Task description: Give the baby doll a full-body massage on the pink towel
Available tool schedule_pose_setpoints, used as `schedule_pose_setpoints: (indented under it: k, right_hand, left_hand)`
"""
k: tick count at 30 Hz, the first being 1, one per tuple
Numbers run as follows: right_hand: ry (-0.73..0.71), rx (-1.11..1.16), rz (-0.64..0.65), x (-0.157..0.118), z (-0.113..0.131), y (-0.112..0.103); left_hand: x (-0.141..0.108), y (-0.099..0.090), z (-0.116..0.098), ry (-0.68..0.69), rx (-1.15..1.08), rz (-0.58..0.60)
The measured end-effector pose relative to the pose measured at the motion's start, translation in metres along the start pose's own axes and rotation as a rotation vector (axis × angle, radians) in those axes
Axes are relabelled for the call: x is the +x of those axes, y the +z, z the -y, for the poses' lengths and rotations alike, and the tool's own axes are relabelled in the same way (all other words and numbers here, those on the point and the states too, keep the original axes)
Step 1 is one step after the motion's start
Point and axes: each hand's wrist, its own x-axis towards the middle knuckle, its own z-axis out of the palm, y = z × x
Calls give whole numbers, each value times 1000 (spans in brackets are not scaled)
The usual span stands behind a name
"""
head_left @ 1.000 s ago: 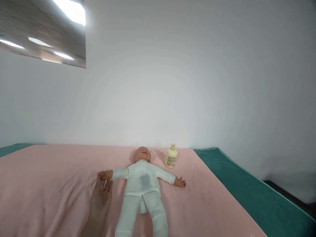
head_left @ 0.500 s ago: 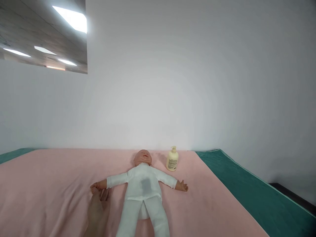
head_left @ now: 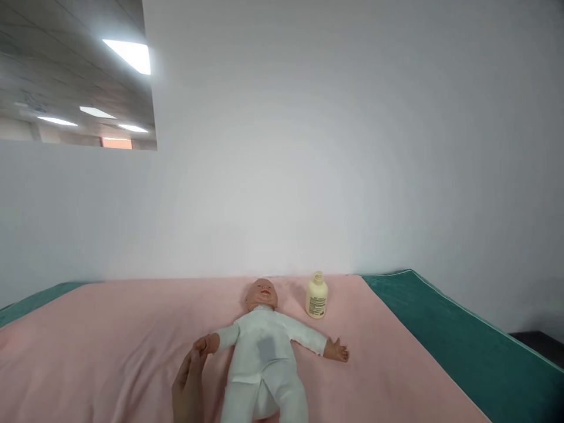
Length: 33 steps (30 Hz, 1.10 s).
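A baby doll (head_left: 264,346) in a white suit with a grey patch on its front lies face up, arms spread, its feet cut off by the lower edge of the view. At the left, my left hand (head_left: 189,382) has its fingers closed on the doll's hand (head_left: 206,343). The doll's other hand (head_left: 337,351) lies free on the pink cloth. To the right of the doll's head stands a pale yellow pump bottle (head_left: 316,295) with a printed label. My right hand is not in view.
A pink cloth (head_left: 132,329) with folds at the left covers a green surface (head_left: 440,317), which shows at both sides. Behind rises a white wall (head_left: 286,147). Something dark (head_left: 540,343) shows at the right edge.
My left hand has gone from open fingers under the doll's hand to closed on it. The doll's arm is bent closer to its body. The whole view has shifted slightly.
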Motion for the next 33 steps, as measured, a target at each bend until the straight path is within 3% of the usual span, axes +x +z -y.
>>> schedule_pose_setpoints:
  k: [3, 7, 10, 13, 17, 21, 26, 33]
  right_hand:
    - [12, -3, 15, -36, 16, -28]
    - [47, -7, 59, -119, 33, -69]
    - [95, -1, 99, -166, 38, -94]
    - [110, 34, 204, -175, 36, -109]
    - [98, 63, 328, -159, 36, -119]
    - [111, 86, 401, -154, 40, -123]
    - [156, 84, 339, -162, 45, -121]
    - [136, 85, 139, -191, 53, -125]
  left_hand:
    - [-16, 7, -16, 20, 196, 62]
    - [-41, 23, -32, 102, 256, 300]
    - [-48, 31, -31, 262, 345, 473]
    - [-46, 31, -22, 442, 506, 647]
    - [-39, 24, -14, 616, 729, 783]
    - [-40, 20, -12, 694, 823, 776]
    - [-47, 17, -15, 627, 785, 719]
    - [-41, -17, -32, 402, 807, 317]
